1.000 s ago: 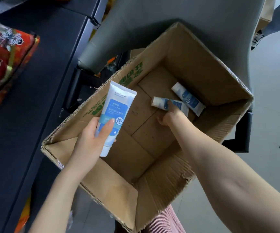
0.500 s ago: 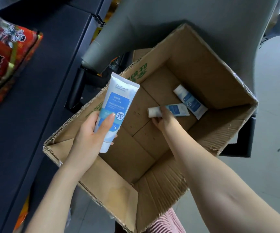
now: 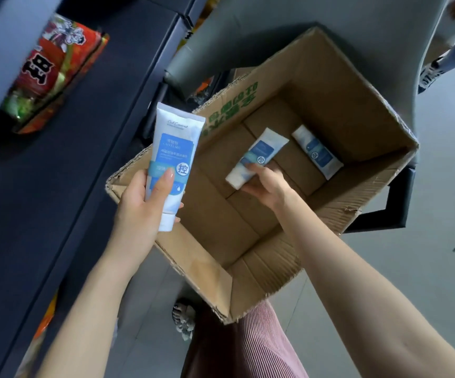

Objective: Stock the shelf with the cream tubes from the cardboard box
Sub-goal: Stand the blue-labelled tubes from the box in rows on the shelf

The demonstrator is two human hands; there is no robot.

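Now | right hand (image 3: 264, 186) grips second cream tube (image 3: 257, 156), just lifted off cardboard box (image 3: 357, 85) floor | left hand (image 3: 139, 203) still holds first cream tube (image 3: 174, 154) over rim | third cream tube (image 3: 316, 152) lies inside; shelf (image 3: 70, 173) likely next.

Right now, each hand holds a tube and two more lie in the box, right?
No: the head view shows only one loose tube in the box. The left hand does hold a first tube, the right hand a second tube.
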